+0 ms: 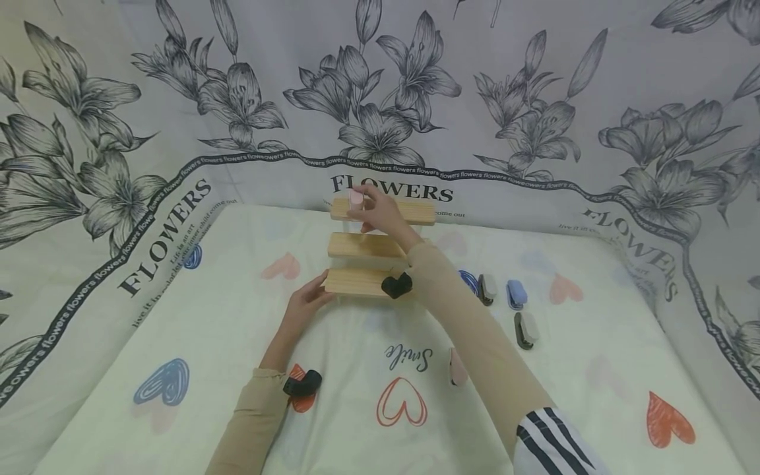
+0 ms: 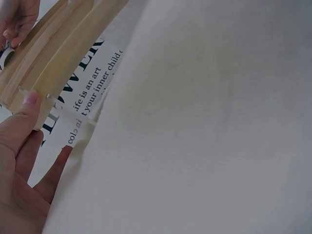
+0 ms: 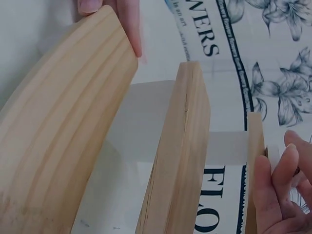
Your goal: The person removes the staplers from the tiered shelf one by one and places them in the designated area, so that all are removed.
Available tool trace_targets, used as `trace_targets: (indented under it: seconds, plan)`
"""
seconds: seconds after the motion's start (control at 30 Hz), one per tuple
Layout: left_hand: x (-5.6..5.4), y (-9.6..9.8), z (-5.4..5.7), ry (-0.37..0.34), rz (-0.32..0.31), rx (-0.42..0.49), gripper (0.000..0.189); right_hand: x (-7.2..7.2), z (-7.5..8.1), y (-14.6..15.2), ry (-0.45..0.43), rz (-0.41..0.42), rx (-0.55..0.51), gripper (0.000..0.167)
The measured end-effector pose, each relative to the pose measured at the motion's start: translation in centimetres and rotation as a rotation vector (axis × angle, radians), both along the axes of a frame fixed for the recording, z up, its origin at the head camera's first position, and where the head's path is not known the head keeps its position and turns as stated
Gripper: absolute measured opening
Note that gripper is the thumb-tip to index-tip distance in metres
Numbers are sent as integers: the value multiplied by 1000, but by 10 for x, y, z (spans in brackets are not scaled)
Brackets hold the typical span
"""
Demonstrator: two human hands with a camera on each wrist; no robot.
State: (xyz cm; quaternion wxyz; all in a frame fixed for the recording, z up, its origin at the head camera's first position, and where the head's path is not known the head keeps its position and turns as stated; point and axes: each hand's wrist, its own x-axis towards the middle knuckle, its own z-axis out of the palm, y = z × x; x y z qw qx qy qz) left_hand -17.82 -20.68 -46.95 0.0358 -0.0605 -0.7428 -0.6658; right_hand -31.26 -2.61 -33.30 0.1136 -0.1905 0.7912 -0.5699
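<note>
A three-step wooden display stand (image 1: 350,282) with clear supports is in the middle of the head view. My left hand (image 1: 305,305) grips the left end of its lowest, nearest board, thumb on top and fingers below, as the left wrist view shows. My right hand (image 1: 380,210) reaches over to the top board (image 1: 418,212) and pinches a small pink stapler (image 1: 356,200) at that board's left part. Fingers hide much of the stapler in the right wrist view, where its pale edge (image 3: 273,158) shows against the board. The middle board (image 3: 180,146) carries nothing in its visible part.
Right of the stand lie a grey-and-black stapler (image 1: 487,289), a blue stapler (image 1: 516,294) and another grey-and-black one (image 1: 525,330). A pink stapler (image 1: 457,368) is partly behind my right sleeve. A flower-printed curtain (image 1: 380,79) hangs right behind the stand.
</note>
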Motion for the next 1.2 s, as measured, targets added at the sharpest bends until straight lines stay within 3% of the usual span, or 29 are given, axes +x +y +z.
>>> trace_targets:
  seconds: [0.2, 0.43, 0.63, 0.73, 0.9, 1.0, 1.2]
  plan:
    - [-10, -6, -16, 2, 16, 10, 56, 2, 0, 4, 29, -64, -46, 60]
    - [-10, -3, -20, 36, 15, -17, 57, 9, 6, 15, -84, -57, -81, 69]
    - [-11, -2, -21, 35, 7, -23, 58, 6, -3, 26, -78, -17, -75, 69]
    - [-11, -2, -19, 29, 3, -23, 57, 8, -7, 30, -65, -11, -92, 68]
    - [-3, 4, 0, 11, -2, -29, 54, 13, -16, 42, -20, -30, -96, 63]
    - [0, 6, 5, 13, -4, -44, 53, 21, -18, 54, -25, -36, -89, 64]
    - [-11, 0, -17, 23, 7, -28, 55, 43, -17, 84, -44, -40, -90, 66]
